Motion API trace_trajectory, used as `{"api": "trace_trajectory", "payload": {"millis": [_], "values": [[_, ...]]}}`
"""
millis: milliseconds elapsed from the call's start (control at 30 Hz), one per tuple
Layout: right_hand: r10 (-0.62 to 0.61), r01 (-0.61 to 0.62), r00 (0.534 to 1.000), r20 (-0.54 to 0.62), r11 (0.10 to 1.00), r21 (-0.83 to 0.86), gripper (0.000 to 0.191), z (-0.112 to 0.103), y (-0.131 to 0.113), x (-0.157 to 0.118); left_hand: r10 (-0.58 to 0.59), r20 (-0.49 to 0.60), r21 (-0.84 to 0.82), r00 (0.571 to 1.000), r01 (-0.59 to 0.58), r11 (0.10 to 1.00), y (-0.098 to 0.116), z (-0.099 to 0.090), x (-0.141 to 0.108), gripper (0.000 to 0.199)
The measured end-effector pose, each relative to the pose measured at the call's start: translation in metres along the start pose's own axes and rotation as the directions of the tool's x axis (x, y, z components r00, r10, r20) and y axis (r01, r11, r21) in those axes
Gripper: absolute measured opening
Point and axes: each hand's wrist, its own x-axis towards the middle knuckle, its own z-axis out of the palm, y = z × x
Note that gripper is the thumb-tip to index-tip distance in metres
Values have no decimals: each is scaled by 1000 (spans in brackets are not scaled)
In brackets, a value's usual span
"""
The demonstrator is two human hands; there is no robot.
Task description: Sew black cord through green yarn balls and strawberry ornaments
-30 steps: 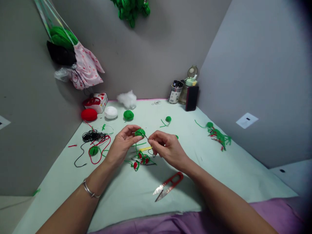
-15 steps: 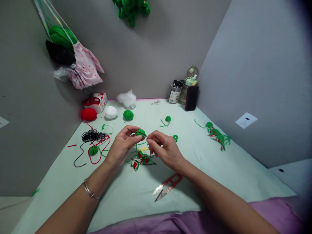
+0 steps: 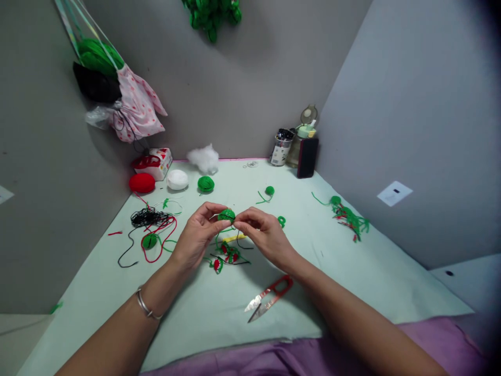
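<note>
Between the thumb and fingers of my left hand (image 3: pixel 198 232) is a small green crocheted ball (image 3: pixel 226 215) with a dark strand across it. My right hand (image 3: pixel 264 232) is closed in a pinch at the ball's right side, where black yarn (image 3: pixel 239 240) hangs down below the fingers. Whether a needle is in that pinch, I cannot tell. Under the hands lie small red and green crocheted pieces (image 3: pixel 230 254) and a yellow strip (image 3: pixel 235 237). Nearer to me rest thread snips (image 3: pixel 270 297) with red handles, blades apart.
On the left are a tangle of black yarn (image 3: pixel 148 218), a red yarn ball (image 3: pixel 142 183) and a white yarn ball (image 3: pixel 177 179). White stuffing (image 3: pixel 204 159) lies at the back. A phone (image 3: pixel 307 158) leans at the back right. Green and red pieces (image 3: pixel 350 219) lie on the right.
My right hand has moved slightly left, close against the green ball. The black yarn below it now hangs lower and looser. The ball has turned a little in my left hand.
</note>
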Motion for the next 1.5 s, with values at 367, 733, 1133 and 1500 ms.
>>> {"api": "trace_trajectory", "payload": {"millis": [367, 733, 1133, 1500], "values": [[-81, 85, 996, 45, 992, -89, 15, 0, 0, -3, 24, -30, -9, 999, -24, 1000, 1, -4, 3, 35], [32, -28, 999, -38, 995, 97, 9, 7, 1, -3, -3, 18, -13, 1000, 3, 1000, -1, -1, 1, 31], [322, -389, 920, 222, 812, 436, 30, -6, 8, 6, 90, 83, 261, 992, -109, 959, -16, -7, 3, 26], [178, -162, 982, -59, 965, 207, 16, -25, 6, 15, -45, 192, 340, 980, -24, 940, -18, -8, 3, 28]]}}
